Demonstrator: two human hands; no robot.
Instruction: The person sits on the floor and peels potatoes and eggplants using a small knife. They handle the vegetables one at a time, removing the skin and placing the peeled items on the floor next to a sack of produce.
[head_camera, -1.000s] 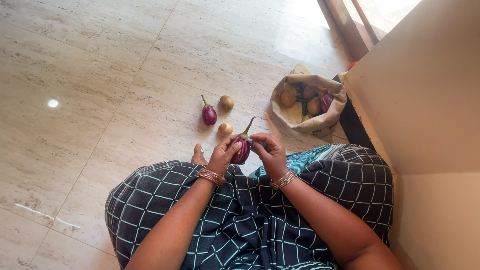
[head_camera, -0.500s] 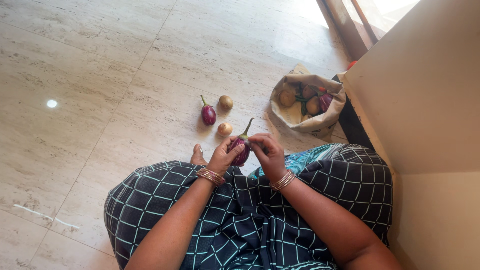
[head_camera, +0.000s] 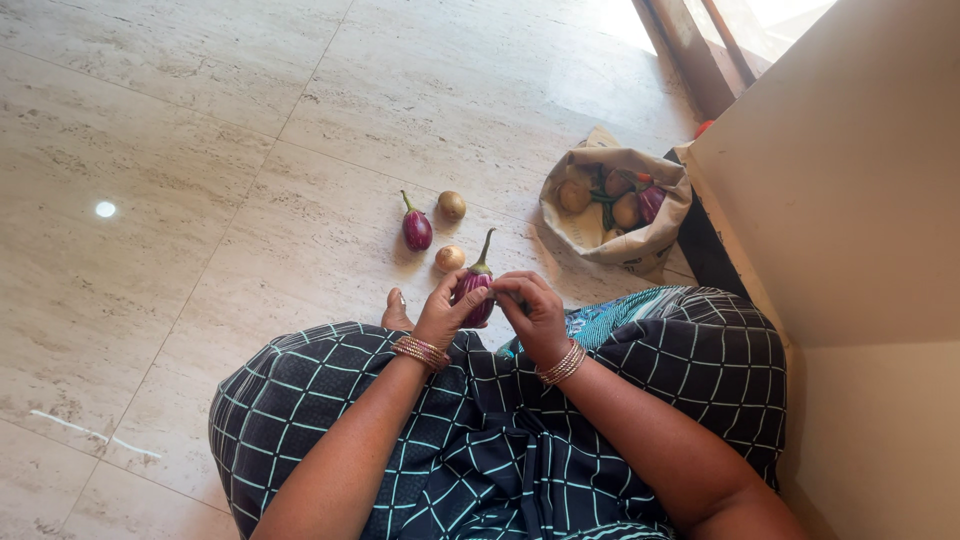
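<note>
The left hand (head_camera: 440, 312) is gripping a small purple eggplant (head_camera: 476, 292) above the lap while the right hand (head_camera: 533, 312) is pinching its top; another eggplant (head_camera: 416, 229) and two onions (head_camera: 451, 232) are lying on the floor, more waiting in the bag (head_camera: 650, 240).

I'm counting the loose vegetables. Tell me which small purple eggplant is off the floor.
The eggplant held between the left hand and right hand, stem up. The other loose eggplant lies on the floor tiles beside two onions.

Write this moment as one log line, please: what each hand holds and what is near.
left hand: grips eggplant | right hand: fingers on same eggplant | floor: second eggplant, two onions | open bag: more vegetables
</note>
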